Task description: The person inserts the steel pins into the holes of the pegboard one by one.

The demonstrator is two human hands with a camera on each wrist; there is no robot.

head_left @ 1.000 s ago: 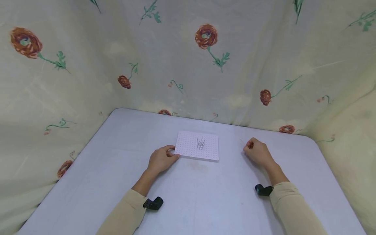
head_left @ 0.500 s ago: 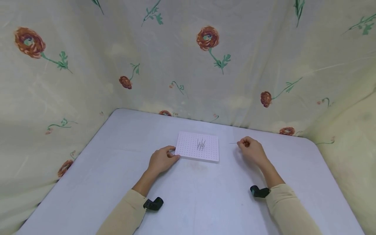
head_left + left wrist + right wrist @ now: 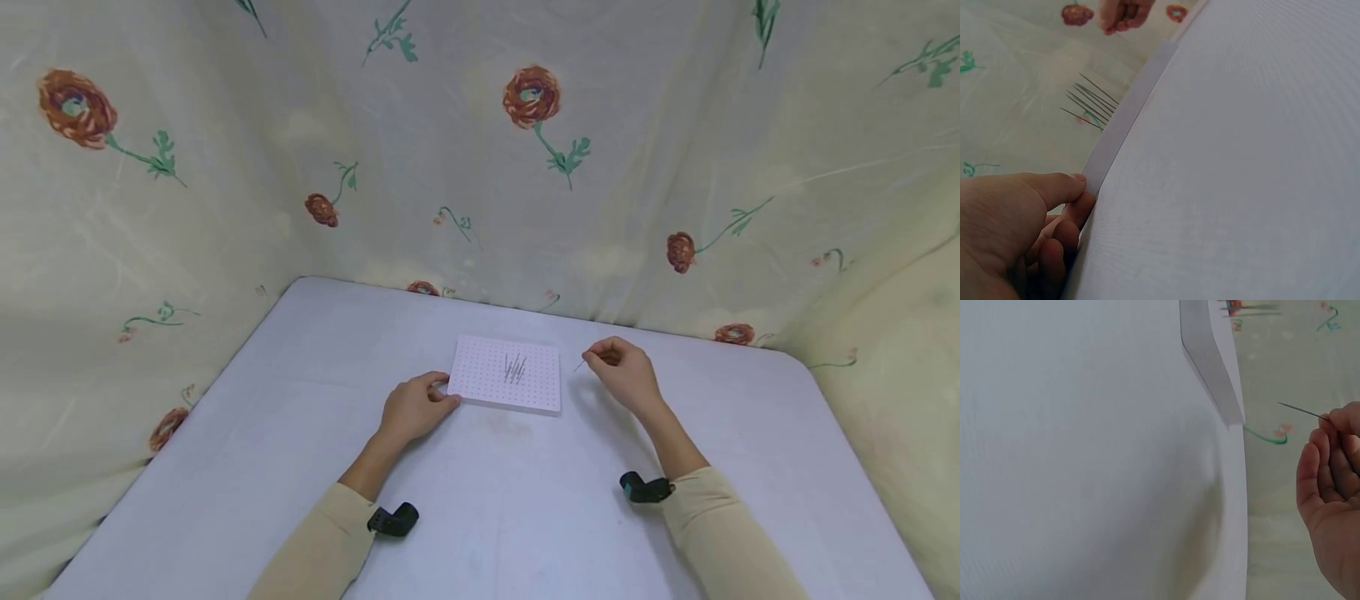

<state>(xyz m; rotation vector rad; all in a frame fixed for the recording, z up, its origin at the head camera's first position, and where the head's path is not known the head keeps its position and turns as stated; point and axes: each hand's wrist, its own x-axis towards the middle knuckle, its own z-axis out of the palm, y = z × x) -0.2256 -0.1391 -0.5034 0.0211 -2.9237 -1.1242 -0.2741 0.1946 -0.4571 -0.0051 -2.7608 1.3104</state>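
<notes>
A white board with a grid of small holes (image 3: 480, 379) lies on the table. Several thin dark needles (image 3: 514, 368) stand up from it, right of its middle. At the board's left edge my left hand (image 3: 414, 408) grips the near corner, thumb in front and a finger behind. My right hand (image 3: 624, 373) is in the air to the right of the board, apart from it. Between thumb and index finger it pinches a needle (image 3: 1300, 410), whose free end points toward the board and a little down in the head view.
The white table (image 3: 480, 517) extends around the board. A flower-printed cloth (image 3: 450, 150) hangs behind and at both sides. Each wrist carries a black camera (image 3: 393, 520). In the left wrist view the standing needles (image 3: 1091, 103) rise above the board's side.
My right hand has moved left toward the board with the needle, which has swung from pointing left to pointing down-left. My left hand has stayed at the board's corner.
</notes>
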